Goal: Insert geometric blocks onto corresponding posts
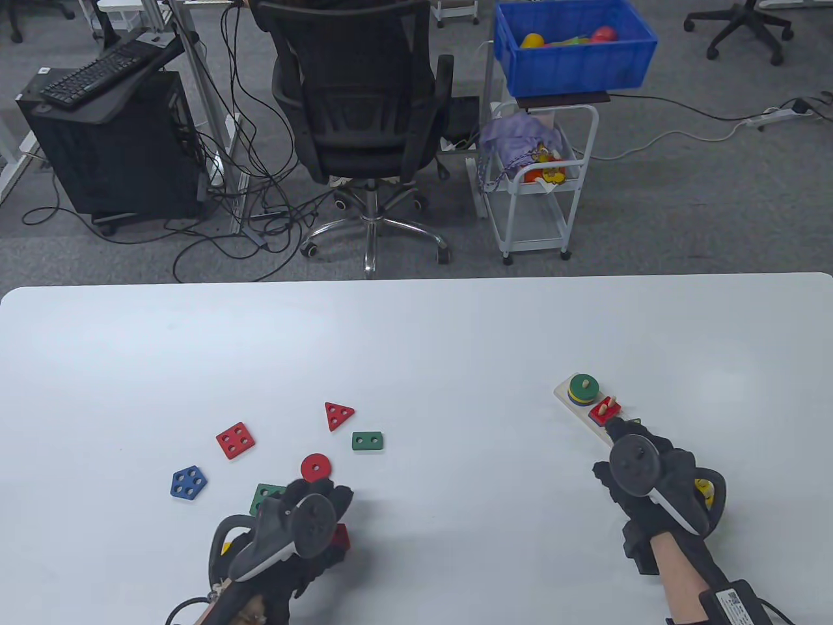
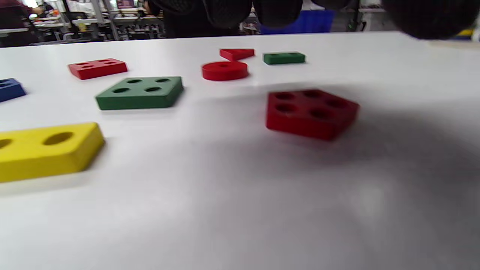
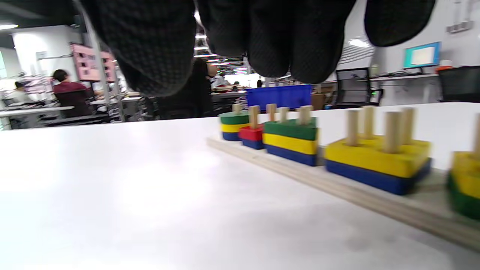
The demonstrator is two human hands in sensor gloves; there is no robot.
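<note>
Table view. Left hand [image 1: 296, 521], lower left of frame, hovers over loose blocks; finger state cannot be told here. Right hand [image 1: 651, 478], lower right, covers the near end of the peg board [image 1: 565, 395]; nothing seen in it. Loose on the white table [image 1: 416, 338]: red square [image 1: 235, 440], blue pentagon [image 1: 189, 483], red triangle [image 1: 338, 415], green rectangle [image 1: 368, 441], red disc [image 1: 315, 467], green square [image 1: 263, 497] part hidden by the left hand. Board's far end: round stack [image 1: 582, 388], red block on 2 pegs [image 1: 604, 410].

Left wrist view. Fingertips [image 2: 228, 11] hang at the top edge, relaxed, holding nothing. Red pentagon [image 2: 310, 113] lies right of centre, untouched; yellow rectangle [image 2: 47, 150] at the left edge.

Right wrist view. Fingertips [image 3: 277, 41] hang at the top, loose, clear of the board. Stacks from centre to right: round, 3 layers; 2-peg, 2 layers; 3-peg, 3 layers; yellow-on-blue stack [image 3: 377, 161], 2 layers; a last stack cut off at the right edge.

Progress, judged: past halfway; at least 8 blocks left to place.

Writing: a label on the right wrist strap, too small to read; no brands legible
</note>
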